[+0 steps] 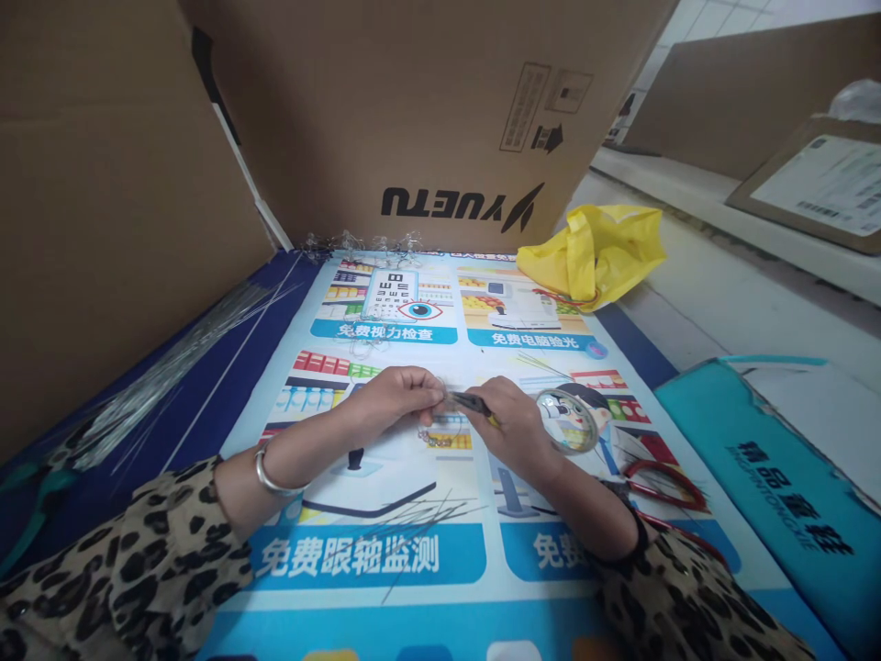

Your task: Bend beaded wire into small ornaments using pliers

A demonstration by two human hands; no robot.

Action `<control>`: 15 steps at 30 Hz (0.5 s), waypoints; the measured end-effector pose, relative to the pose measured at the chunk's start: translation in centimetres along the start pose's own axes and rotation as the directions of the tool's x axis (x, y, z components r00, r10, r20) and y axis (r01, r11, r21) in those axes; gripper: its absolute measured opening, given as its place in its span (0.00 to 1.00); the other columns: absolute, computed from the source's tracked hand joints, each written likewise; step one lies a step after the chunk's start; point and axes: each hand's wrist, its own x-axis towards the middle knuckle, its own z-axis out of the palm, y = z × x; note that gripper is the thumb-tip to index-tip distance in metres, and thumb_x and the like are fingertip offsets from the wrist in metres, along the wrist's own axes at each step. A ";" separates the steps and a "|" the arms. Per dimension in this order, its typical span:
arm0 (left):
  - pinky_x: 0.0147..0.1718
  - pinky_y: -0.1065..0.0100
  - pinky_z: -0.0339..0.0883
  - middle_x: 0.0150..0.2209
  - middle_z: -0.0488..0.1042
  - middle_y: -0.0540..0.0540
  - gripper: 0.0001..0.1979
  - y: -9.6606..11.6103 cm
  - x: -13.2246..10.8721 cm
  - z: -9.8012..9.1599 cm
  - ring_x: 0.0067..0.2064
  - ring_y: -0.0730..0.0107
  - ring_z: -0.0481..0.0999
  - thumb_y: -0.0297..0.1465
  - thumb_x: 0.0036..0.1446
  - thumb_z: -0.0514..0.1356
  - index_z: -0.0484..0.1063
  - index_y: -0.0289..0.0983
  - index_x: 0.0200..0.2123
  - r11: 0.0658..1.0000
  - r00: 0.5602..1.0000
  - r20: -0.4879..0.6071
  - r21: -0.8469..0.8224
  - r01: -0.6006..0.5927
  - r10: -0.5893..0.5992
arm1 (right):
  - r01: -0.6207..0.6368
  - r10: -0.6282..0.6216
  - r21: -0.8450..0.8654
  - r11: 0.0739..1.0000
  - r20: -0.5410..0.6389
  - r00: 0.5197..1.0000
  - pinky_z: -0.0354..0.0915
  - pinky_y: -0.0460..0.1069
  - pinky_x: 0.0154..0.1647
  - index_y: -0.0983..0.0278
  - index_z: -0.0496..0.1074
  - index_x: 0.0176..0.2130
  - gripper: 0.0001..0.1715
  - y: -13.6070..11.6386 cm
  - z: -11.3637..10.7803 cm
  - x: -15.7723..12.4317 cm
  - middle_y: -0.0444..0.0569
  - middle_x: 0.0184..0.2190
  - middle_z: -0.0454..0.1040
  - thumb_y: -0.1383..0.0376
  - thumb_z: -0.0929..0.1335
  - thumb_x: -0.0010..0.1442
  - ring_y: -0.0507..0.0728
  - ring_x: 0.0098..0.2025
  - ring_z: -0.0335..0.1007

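Over the middle of the printed poster, my left hand [403,399] is closed in a pinch on a thin wire piece [451,401], its fine details too small to make out. My right hand [513,430] grips a pair of pliers [473,402] with dark jaws and a bit of yellow handle showing. The jaw tips point left and meet the wire piece close to my left fingertips. Just below hangs or lies a small string of beads [435,441]; I cannot tell whether it joins the wire. Loose thin wires [413,523] lie on the poster nearer me.
Right of my right hand are a round clear dish or ring [568,422] and red-handled scissors [664,485]. A wire bundle [161,386] and a green-handled tool [38,505] lie left. Bent wire shapes [358,243], a yellow bag [596,257], cardboard [330,110] and a teal box [777,514] surround the poster.
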 end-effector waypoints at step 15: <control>0.22 0.74 0.52 0.18 0.63 0.54 0.09 0.9 -0.6 0.5 0.21 0.79 0.59 0.33 0.51 0.58 0.66 0.35 0.22 0.884 0.995 0.095 0.461 -0.071 0.030 | -0.048 0.047 -0.029 0.998 -0.041 0.998 0.61 0.48 0.34 0.63 0.68 0.33 0.06 -0.2 0.1 0.0 0.47 0.27 0.68 0.64 0.63 0.57 0.54 0.33 0.64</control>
